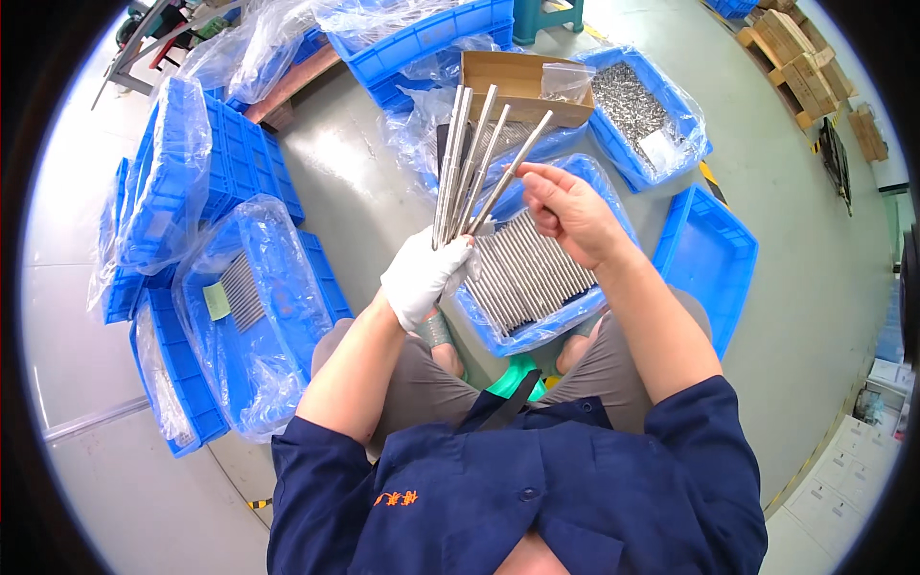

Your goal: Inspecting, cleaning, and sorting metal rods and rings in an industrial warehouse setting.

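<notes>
— What has the left hand (422, 276) got?

— It wears a white glove and is closed in a fist around the lower ends of a bundle of metal rods (467, 168). The rods stand nearly upright and fan apart toward their far tips, above the middle of the scene.

— And the right hand (567, 206)?

— Bare, just right of the bundle. Its fingers are curled, and thumb and fingertips pinch the far end of the rightmost rod, the one that leans out most from the fan.

— Where is all this, relative to the person?

— The person sits in a dark blue jacket (537, 489) with knees apart. Both hands are raised over a blue crate (537, 326) on the floor between the legs. That crate is lined with clear plastic and holds a flat layer of similar rods (527, 273) lying side by side.

— What else lies around?

— Farther off and right, another lined blue crate holds a heap of small metal parts (628, 101). Beside it on the left sits an open cardboard box (513, 77). To the right stands an empty blue crate (709, 254). On the left, several more blue crates (240, 297) are wrapped in plastic bags; one near the left knee has a few rods in it. Cardboard cartons (795, 48) are stacked at the far right on the grey floor (805, 316).
</notes>
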Available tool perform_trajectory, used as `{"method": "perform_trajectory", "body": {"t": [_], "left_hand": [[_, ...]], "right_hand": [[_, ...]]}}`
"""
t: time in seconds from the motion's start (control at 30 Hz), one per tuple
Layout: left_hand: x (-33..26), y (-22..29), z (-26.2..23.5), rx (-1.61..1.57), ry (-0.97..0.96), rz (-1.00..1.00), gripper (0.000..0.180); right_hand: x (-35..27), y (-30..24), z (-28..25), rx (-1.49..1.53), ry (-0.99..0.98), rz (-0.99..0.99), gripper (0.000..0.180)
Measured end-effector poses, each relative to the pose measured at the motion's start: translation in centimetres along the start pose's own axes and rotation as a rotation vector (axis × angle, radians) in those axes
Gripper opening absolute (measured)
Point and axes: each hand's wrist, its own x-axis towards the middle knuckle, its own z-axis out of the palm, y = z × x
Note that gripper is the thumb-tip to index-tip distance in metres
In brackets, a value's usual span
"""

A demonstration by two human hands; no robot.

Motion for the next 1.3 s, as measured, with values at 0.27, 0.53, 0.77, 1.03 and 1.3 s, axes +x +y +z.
{"method": "perform_trajectory", "body": {"t": [0.27,0.53,0.77,1.03,1.3], "left_hand": [[1.4,-0.8,0.4,0.117,-0.032,-0.069,0.027],[1.9,-0.6,1.1,0.073,0.061,0.001,0.033],[1.7,-0.7,0.5,0.181,0.214,0.027,0.031],[-0.6,-0.6,1.5,-0.446,-0.497,-0.201,0.036],[-1.0,-0.6,1.5,-0.5,-0.81,-0.34,0.046]], "right_hand": [[1.6,0.7,-0.7,0.034,-0.035,0.022,0.016],[1.2,0.5,-0.9,0.008,0.203,-0.061,0.026],[1.5,-2.0,-3.9,0.216,0.316,-0.196,0.03],[1.4,0.2,-1.6,-0.342,-0.02,-0.134,0.032],[-0.2,-0.1,0.3,-0.215,-0.244,-0.105,0.037]]}}
